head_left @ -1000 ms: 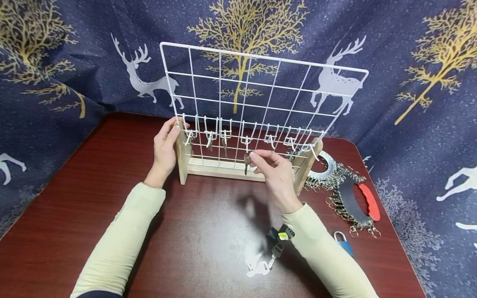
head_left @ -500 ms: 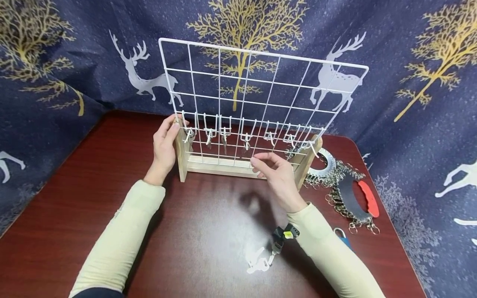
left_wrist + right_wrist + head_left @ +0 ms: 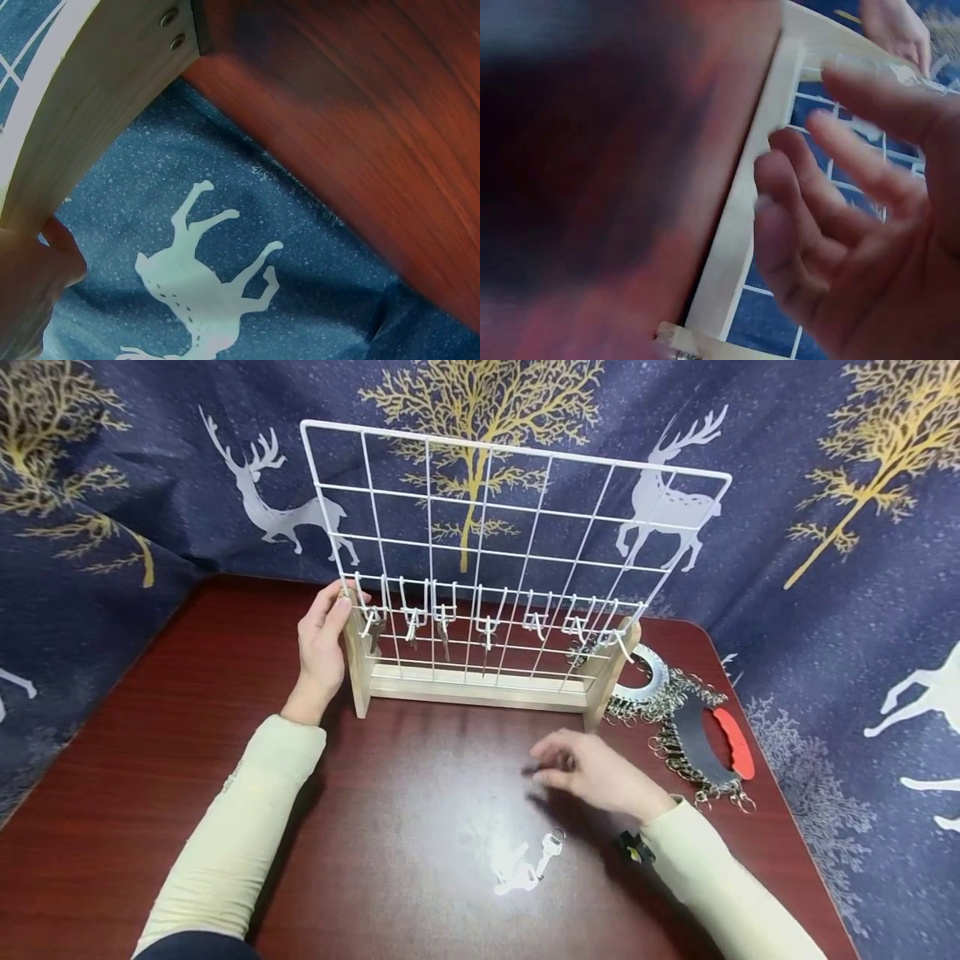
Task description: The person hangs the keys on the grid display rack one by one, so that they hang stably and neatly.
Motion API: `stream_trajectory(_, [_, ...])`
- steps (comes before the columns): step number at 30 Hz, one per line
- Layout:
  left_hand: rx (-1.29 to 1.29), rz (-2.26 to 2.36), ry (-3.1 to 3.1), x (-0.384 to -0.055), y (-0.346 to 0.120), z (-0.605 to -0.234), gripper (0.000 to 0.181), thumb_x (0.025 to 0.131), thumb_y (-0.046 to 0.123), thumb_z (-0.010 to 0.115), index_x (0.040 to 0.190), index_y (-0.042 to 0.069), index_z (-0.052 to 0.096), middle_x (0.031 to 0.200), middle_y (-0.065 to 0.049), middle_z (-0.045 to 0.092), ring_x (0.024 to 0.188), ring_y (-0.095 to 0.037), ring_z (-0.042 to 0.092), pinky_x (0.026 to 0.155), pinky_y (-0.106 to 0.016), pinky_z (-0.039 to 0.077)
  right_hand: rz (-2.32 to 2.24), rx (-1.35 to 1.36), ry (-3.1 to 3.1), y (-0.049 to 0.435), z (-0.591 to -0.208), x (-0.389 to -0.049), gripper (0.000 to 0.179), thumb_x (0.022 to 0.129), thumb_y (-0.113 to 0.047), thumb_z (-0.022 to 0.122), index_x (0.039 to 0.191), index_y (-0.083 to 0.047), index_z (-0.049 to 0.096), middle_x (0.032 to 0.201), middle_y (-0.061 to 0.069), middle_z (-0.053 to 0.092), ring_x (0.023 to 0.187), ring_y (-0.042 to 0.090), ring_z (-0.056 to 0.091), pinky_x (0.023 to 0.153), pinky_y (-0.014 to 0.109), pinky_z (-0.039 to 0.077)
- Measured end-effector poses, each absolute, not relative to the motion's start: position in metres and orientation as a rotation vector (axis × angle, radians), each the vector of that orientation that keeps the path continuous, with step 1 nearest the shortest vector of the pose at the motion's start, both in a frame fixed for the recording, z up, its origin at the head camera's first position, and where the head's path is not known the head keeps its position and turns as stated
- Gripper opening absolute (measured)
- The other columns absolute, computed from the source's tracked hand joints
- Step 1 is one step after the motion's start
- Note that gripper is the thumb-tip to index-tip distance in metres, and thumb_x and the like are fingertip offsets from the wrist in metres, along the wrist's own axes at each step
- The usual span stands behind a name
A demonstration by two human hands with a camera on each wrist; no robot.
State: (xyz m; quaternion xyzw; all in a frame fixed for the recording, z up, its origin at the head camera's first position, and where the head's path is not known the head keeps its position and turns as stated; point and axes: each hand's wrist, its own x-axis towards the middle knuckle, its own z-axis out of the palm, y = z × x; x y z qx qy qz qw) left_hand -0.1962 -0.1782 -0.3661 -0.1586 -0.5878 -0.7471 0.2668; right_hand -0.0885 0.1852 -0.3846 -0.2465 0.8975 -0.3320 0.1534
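My left hand [image 3: 321, 647] grips the left wooden side post [image 3: 358, 672] of a display rack with a white wire grid [image 3: 513, 446]; the left wrist view shows the fingers at the post's edge. White hooks run along the lower grid. Keys hang from the four leftmost, among them one key [image 3: 444, 635] and another key [image 3: 486, 645] near the middle. Over the table in front of the rack is my right hand [image 3: 600, 774], blurred, its fingers loosely bent around nothing. Below it lie several loose keys [image 3: 551, 850], partly washed out by glare.
On the right lie a silver ring plate [image 3: 655, 681] and a dark curved plate [image 3: 693, 735] with a red handle [image 3: 735, 743], both edged with small rings. A patterned blue cloth [image 3: 795, 643] hangs behind the reddish table [image 3: 405, 827].
My right hand has let go of the key, which now hangs on the middle hook, and has drawn back toward the loose keys. My left hand stays on the post.
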Motion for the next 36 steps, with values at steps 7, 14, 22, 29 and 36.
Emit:
stream_trajectory(7, [-0.422, -2.015, -1.583, -0.199, -0.179, -0.368, 0.025, 0.099, 0.006, 0.047, 0.116, 0.003, 0.065, 0.099, -0.010, 0.067, 0.083, -0.016, 0.059, 0.074, -0.023, 0.047, -0.599, -1.146, 2.574, 0.166, -0.398, -0.043, 0.047, 0.075, -0.047, 0.078, 0.114, -0.023, 0.068, 0.102, -0.010, 0.056, 0.089, 0.005, 0.052, 0.082, 0.026, 0.048])
stream_trajectory(14, [-0.418, -2.016, -1.589, -0.198, -0.179, -0.365, 0.025, 0.100, 0.006, 0.047, 0.116, 0.005, 0.065, 0.100, -0.014, 0.066, 0.083, -0.015, 0.059, 0.074, -0.023, 0.047, -0.519, -1.408, 2.535, 0.144, -0.407, -0.028, 0.036, 0.076, -0.046, 0.078, 0.102, -0.024, 0.069, 0.093, -0.014, 0.055, 0.085, 0.001, 0.047, 0.075, 0.018, 0.042])
stream_trajectory(22, [-0.424, -2.015, -1.595, -0.197, -0.179, -0.368, 0.025, 0.100, 0.006, 0.046, 0.117, 0.005, 0.065, 0.102, -0.019, 0.064, 0.086, -0.014, 0.060, 0.075, -0.023, 0.047, -0.505, -1.552, 2.527, 0.137, -0.414, -0.028, 0.010, 0.083, -0.033, 0.076, 0.087, -0.027, 0.068, 0.082, -0.016, 0.050, 0.079, 0.000, 0.049, 0.070, 0.015, 0.040])
stream_trajectory(29, [-0.432, -2.022, -1.579, -0.197, -0.178, -0.368, 0.025, 0.100, 0.006, 0.047, 0.117, 0.004, 0.065, 0.100, -0.017, 0.065, 0.084, -0.014, 0.060, 0.075, -0.022, 0.047, -0.339, -1.579, 2.587, 0.133, -0.414, -0.027, 0.012, 0.086, -0.030, 0.072, 0.084, -0.023, 0.062, 0.079, -0.014, 0.045, 0.076, 0.005, 0.048, 0.067, 0.019, 0.040])
stream_trajectory(36, [-0.416, -2.033, -1.573, -0.197, -0.178, -0.367, 0.025, 0.099, 0.005, 0.047, 0.116, 0.006, 0.065, 0.099, -0.010, 0.067, 0.085, -0.014, 0.060, 0.075, -0.022, 0.047, -0.151, -1.619, 2.591, 0.128, -0.417, -0.027, 0.020, 0.078, -0.013, 0.074, 0.084, -0.019, 0.056, 0.080, -0.012, 0.044, 0.075, 0.007, 0.044, 0.068, 0.020, 0.040])
